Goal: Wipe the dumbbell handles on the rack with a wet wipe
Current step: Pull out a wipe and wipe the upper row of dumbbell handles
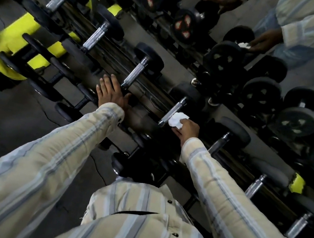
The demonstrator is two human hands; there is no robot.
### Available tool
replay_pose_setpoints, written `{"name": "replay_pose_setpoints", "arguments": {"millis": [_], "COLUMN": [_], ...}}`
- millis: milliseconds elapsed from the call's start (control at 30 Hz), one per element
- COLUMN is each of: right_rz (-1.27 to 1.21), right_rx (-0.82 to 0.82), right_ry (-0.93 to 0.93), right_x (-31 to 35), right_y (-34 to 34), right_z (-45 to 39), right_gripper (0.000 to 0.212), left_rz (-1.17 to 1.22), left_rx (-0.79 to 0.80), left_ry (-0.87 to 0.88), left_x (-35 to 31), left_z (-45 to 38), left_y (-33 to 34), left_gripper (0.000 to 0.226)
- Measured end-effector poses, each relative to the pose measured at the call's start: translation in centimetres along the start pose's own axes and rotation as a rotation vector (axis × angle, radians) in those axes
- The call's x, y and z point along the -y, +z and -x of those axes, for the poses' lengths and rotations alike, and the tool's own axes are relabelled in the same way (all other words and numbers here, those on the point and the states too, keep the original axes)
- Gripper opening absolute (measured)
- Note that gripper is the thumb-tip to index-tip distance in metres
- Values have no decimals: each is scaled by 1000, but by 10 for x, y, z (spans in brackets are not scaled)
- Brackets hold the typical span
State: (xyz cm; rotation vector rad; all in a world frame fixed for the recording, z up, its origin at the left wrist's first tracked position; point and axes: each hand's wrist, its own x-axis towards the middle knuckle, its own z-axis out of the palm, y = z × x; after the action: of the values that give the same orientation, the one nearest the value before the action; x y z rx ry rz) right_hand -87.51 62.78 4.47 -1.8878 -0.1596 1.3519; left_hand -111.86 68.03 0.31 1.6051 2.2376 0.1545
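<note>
Yellow-painted steel frame [18, 33] at far left carries the black steel dumbbell rack [108, 56]; black round-headed dumbbells sit across its rails with knurled chrome handles pointing up-right, so each grip is reachable from the front.

Left hand [110, 92]: fingers [107, 81] straight and spread, flat on the rack rail, holding nothing. Reads as a brace while leaning in. Just right of those fingers is a knurled chrome dumbbell handle [135, 73], not touched.

Right hand [187, 129]: fingers curled around a crumpled white wet wipe [177, 120], pinching it. The wipe presses against the lower end of the next chrome handle [173, 112], directly left of the fingers. Judgement: mid-wipe on this handle; bunched wad gives pressure into the knurling.

Right of those fingers, more chrome handles [255, 186] run down the rail, apparently still to do.

Behind the rack, beyond both hands, a mirror [181, 64] seems to repeat the dumbbells, plus striped sleeves and a hand with a white wad [244, 44] at top right. Could be reflection or a second person; cannot tell.

Floor: grey concrete [28, 114], cracked, below left of the left fingers. Dim gym lighting.
</note>
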Motion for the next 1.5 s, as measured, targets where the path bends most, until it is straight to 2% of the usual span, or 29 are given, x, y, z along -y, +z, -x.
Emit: {"name": "replay_pose_setpoints", "arguments": {"millis": [67, 200, 367, 500, 700, 833, 933, 1033, 1133, 1267, 1367, 1433, 1500], "right_rz": [-47, -99, -116, -36, 58, 127, 252, 369, 449, 712, 1028, 1338, 1591], "right_rx": [77, 180, 287, 394, 530, 502, 363, 314, 251, 228, 226, 186, 248], "right_ry": [-4, -4, -5, -63, -177, -271, -423, -544, -652, -770, -1177, -1443, -1535], "right_x": [0, 5, 9, 14, 16, 14, 16, 23, 30, 42, 55, 64, 71], "right_y": [-2, 6, 24, 51, 87, 119, 144, 170, 201, 232, 241, 238, 230], "right_z": [5, 17, 32, 43, 54, 45, 36, 33, 28, 16, -8, -29, -38], "right_gripper": [20, 32, 36, 24, 29, 21, 14, 6, 9, 13, 25, 16, 8], "left_rz": [-27, -36, -69, -73, -51, -38, -39, -20, -3, -36, -109, -188, -245], "left_rx": [17, 23, -27, -72, -102, -96, -78, -56, -43, -23, -13, 25, 28], "left_ry": [11, 51, 86, 58, 27, 7, -1, 10, 32, 85, 134, 153, 155], "left_x": [-5, -13, -13, -5, 11, 29, 46, 64, 79, 97, 107, 111, 113], "left_z": [7, 29, 61, 77, 73, 55, 30, -4, -43, -100, -132, -149, -157], "left_y": [-5, -14, -29, -40, -54, -59, -61, -65, -74, -87, -88, -83, -76], "left_gripper": [93, 88, 83, 80, 78, 77, 76, 77, 78, 81, 84, 88, 93]}}
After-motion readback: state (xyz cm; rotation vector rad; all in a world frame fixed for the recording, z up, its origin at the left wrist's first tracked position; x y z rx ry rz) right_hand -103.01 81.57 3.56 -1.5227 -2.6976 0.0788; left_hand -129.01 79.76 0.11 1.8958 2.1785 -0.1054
